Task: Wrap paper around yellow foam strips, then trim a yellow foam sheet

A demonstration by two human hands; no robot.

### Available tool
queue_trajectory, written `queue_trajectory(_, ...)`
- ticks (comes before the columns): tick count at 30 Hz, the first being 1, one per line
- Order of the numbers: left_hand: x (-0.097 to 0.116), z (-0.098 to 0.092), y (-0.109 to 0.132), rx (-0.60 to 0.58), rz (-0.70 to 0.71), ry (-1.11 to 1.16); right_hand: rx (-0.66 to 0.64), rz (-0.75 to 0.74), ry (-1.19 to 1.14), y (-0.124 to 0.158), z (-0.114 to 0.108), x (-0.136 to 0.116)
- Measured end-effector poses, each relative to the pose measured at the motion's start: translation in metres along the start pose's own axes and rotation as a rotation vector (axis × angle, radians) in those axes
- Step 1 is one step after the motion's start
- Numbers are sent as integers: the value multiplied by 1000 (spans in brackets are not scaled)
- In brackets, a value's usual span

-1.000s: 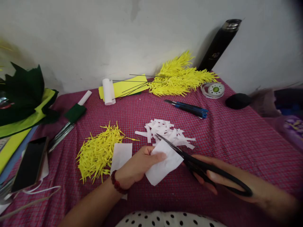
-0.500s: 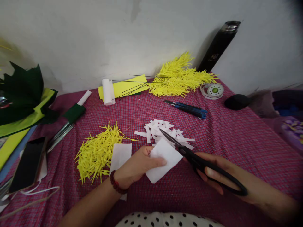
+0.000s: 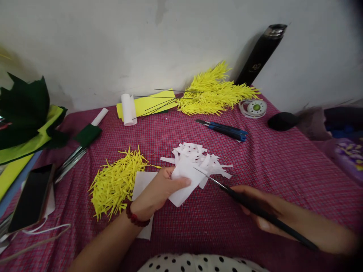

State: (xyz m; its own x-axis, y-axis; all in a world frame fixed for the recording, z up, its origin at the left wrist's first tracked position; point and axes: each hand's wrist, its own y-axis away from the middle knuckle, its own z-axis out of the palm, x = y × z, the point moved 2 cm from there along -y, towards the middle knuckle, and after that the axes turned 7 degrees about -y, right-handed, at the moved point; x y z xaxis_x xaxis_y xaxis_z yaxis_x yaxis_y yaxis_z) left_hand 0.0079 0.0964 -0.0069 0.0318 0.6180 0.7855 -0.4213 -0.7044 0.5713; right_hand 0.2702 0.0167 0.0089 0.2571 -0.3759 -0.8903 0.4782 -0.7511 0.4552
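Observation:
My left hand (image 3: pixel 166 187) pinches a piece of white paper (image 3: pixel 181 192) between thumb and fingers. In my right hand (image 3: pixel 261 204) is a pair of black-handled scissors (image 3: pixel 249 204), seen edge-on, with the blades lying across the upper right part of the paper. Just beyond the paper lies a loose pile of cut white strips (image 3: pixel 193 151). Another white sheet (image 3: pixel 143 183) rests on the cloth, partly hidden under my left wrist. Left of it is a heap of twisted yellow paper pieces (image 3: pixel 117 181).
Farther back lie a blue-black utility knife (image 3: pixel 222 130), yellow feathery stems (image 3: pixel 218 92), a roll of white paper (image 3: pixel 129 109) and a tape spool (image 3: pixel 255 108). A black flask (image 3: pixel 261 54) leans by the wall. A phone (image 3: pixel 32 198) is at the left on the checked tablecloth (image 3: pixel 170 134).
My left hand has shifted slightly left and up with the paper. The scissors have turned edge-on, and their blades now cross the paper instead of pointing past its corner.

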Motion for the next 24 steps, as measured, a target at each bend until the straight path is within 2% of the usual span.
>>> queue_trajectory(3, -3, 2, 0, -16, -14, -4, -53, 22, -77, -6, 6, -10)
queue_trajectory(8, -3, 5, 0, -18, -30, -11, -53, 11, -136, -14, 10, -23)
queue_trajectory(12, -2, 6, 0, -15, -33, -9, -76, -1, -104, -16, 10, -21)
queue_trajectory(19, -5, 5, -1, 5, -1, -21, -22, 52, -199, -14, 14, -16)
queue_trajectory(24, -4, 5, -1, 13, 21, -11, -67, 40, -206, -15, 15, -16)
